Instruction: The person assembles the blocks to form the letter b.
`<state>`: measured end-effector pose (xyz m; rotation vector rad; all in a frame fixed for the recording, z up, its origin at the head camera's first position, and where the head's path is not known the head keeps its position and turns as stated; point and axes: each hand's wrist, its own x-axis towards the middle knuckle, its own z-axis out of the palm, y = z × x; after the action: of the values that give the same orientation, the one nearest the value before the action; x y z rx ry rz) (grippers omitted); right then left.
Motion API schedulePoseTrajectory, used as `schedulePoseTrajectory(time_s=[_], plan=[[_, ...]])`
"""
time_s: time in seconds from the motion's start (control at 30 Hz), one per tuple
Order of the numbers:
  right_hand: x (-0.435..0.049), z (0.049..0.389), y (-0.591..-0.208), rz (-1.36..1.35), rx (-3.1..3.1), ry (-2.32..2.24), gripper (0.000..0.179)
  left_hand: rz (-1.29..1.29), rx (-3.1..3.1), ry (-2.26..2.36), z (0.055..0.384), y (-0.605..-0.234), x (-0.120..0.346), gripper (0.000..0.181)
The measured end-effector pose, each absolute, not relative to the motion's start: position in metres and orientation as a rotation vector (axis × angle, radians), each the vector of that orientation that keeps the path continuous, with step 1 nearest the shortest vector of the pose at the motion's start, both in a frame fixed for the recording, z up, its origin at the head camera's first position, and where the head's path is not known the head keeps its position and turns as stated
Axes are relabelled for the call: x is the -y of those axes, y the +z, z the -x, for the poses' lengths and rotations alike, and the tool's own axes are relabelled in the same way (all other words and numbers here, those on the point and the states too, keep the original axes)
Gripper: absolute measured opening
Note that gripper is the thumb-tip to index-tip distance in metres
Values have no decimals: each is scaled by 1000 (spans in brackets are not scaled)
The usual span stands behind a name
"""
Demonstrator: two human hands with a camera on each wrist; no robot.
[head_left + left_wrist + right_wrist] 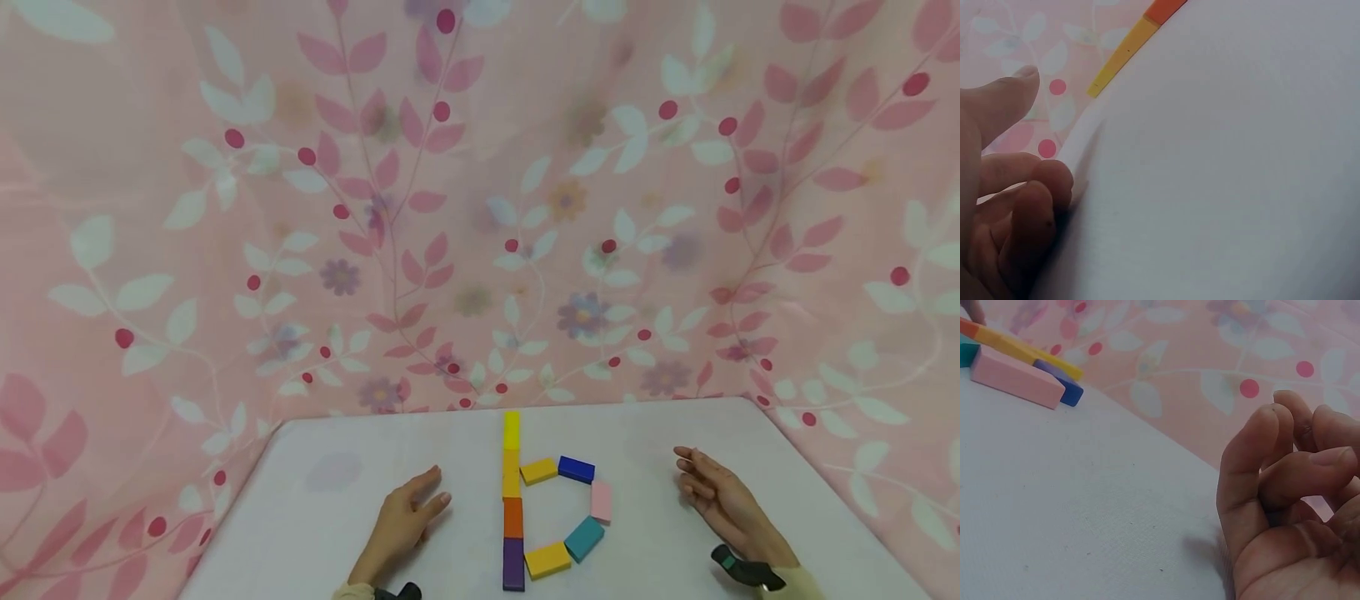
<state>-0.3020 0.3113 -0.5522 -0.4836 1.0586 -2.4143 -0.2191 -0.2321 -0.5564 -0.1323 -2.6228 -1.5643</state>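
Observation:
Coloured blocks lie on the white table in the shape of a letter b. Its upright is a column: a bright yellow block (512, 430), a deeper yellow one (511, 475), an orange block (513, 517) and a purple block (513, 564). The loop runs from a yellow block (538, 472) through a blue block (576, 469), a pink block (601, 502) and a teal block (584, 538) to another yellow block (547, 560). Left of the column, my left hand (405, 518) holds nothing, fingers loosely bent. My right hand (723, 500), also holding nothing, is right of the loop with relaxed fingers.
The white tabletop (330, 517) ends at a far edge just behind the column. A pink floral cloth (480, 208) hangs behind it and along both sides. A dark strap (746, 571) sits on my right wrist.

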Motion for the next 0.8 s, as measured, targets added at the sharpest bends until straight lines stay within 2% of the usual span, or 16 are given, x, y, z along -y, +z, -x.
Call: schedulePoseTrajectory(time_s=[0.8], plan=[[-312,302,-550,480,-1129,-2422,53,102,2569,-1605,218,-551,231,63]])
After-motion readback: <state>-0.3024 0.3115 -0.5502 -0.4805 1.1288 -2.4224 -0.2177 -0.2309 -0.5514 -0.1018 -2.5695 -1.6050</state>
